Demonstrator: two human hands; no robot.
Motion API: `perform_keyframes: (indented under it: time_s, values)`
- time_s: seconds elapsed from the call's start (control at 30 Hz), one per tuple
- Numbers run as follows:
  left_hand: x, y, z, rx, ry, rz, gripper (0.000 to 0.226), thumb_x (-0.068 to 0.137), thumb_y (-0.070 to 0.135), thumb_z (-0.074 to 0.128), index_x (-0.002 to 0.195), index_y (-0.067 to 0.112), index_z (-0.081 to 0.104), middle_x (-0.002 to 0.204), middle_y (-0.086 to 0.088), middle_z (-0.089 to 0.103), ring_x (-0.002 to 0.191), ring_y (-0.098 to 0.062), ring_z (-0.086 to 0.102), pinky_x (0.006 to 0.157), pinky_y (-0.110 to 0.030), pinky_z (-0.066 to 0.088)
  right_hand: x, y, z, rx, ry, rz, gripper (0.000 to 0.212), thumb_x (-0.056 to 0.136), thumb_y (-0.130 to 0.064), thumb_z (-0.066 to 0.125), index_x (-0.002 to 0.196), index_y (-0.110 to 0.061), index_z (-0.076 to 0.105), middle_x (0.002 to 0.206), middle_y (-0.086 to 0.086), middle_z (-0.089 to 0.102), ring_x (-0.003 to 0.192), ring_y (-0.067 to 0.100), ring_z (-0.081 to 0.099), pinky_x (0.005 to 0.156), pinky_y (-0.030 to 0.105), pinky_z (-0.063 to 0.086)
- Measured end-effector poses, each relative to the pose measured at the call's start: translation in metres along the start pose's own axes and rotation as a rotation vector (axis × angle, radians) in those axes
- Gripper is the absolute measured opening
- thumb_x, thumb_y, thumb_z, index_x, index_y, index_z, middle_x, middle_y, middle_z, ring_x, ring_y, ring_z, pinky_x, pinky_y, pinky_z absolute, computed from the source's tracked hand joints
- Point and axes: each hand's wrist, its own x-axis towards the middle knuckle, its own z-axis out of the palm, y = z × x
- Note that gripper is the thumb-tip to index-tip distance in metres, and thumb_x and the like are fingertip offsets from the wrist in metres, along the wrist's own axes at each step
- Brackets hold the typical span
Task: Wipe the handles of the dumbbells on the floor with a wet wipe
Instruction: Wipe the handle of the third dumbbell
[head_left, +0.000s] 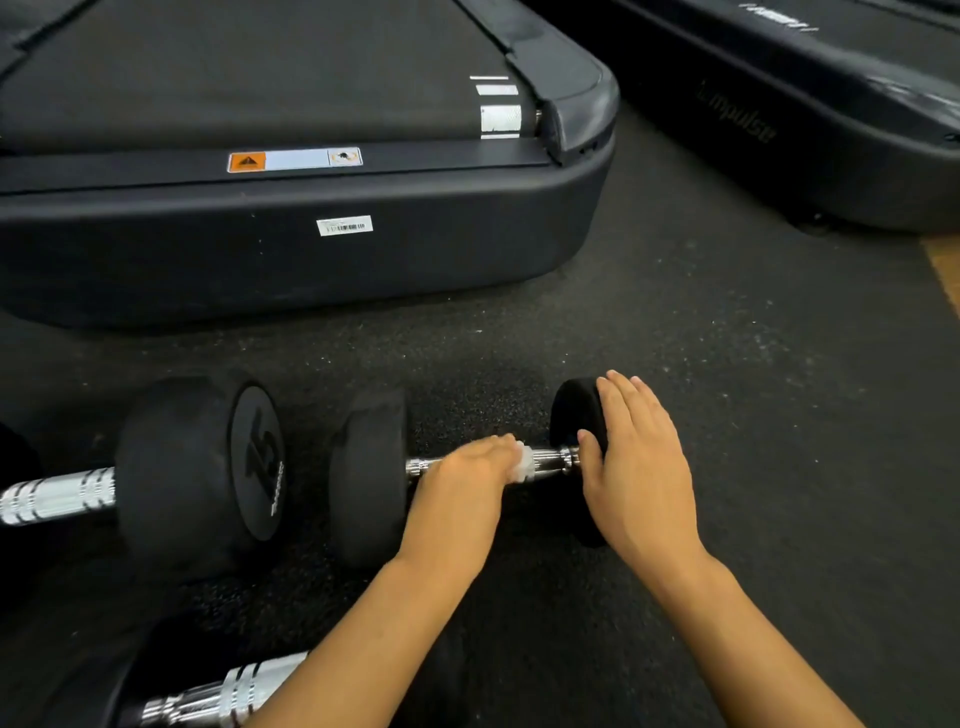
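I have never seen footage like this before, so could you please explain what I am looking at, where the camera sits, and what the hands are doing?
This is a single picture from a wide-angle camera worn on a person's head, looking forward and down, so the two bare arms coming in from the bottom are the wearer's own. There is no robot.

The surface is a dark speckled gym floor. On it lies a small dumbbell with a shiny metal handle. The left hand is closed around that handle, and a bit of white wet wipe shows at its fingertips. The right hand lies flat on the dumbbell's right-hand weight, seemingly steadying it.

To the left is a bigger dumbbell marked 15, and another handle shows at the bottom edge. Behind them is the end of a treadmill.
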Motion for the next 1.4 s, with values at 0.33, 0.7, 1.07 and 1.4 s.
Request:
perform_keyframes:
  time_s: [0.33, 0.7, 1.07, 1.4]
  values:
    - [0.002, 0.001, -0.002, 0.026, 0.007, -0.043, 0.018, 0.076, 0.015, 0.056, 0.086, 0.01, 0.071, 0.087, -0.005, 0.071, 0.078, -0.024, 0.068, 0.069, -0.04, 0.056, -0.001, 0.0, -0.001, 0.005, 0.012, -0.018, 0.05, 0.082, -0.011, 0.063, 0.128, 0.004, 0.048, 0.133, 0.018, 0.05, 0.127, 0.033, 0.042, 0.107, 0.038, 0.026]
    - [0.001, 0.01, -0.005, 0.086, -0.047, -0.001, 0.009, 0.086, 0.007, 0.056, 0.09, 0.014, 0.059, 0.09, -0.001, 0.063, 0.082, -0.02, 0.06, 0.066, -0.025, 0.041, -0.002, 0.001, -0.002, 0.044, 0.021, -0.009, 0.05, 0.083, -0.011, 0.063, 0.13, 0.001, 0.048, 0.135, 0.015, 0.049, 0.129, 0.031, 0.04, 0.108, 0.035, 0.024]
    - [0.022, 0.005, -0.01, 0.07, -0.189, -0.081, 0.022, 0.092, 0.011, 0.049, 0.107, 0.02, 0.062, 0.102, -0.002, 0.064, 0.095, -0.022, 0.06, 0.081, -0.03, 0.044, -0.002, 0.001, 0.0, 0.043, 0.029, -0.001, 0.05, 0.083, -0.01, 0.063, 0.129, 0.001, 0.048, 0.134, 0.015, 0.05, 0.129, 0.031, 0.041, 0.108, 0.036, 0.025]
    - [0.024, 0.006, -0.01, 0.108, -0.167, -0.138, 0.009, 0.091, 0.012, 0.052, 0.092, 0.019, 0.057, 0.087, -0.002, 0.063, 0.081, -0.022, 0.059, 0.07, -0.032, 0.045, -0.002, 0.0, 0.0, 0.038, 0.044, -0.003, 0.05, 0.081, -0.009, 0.066, 0.127, 0.002, 0.05, 0.133, 0.015, 0.052, 0.127, 0.031, 0.043, 0.106, 0.037, 0.026]
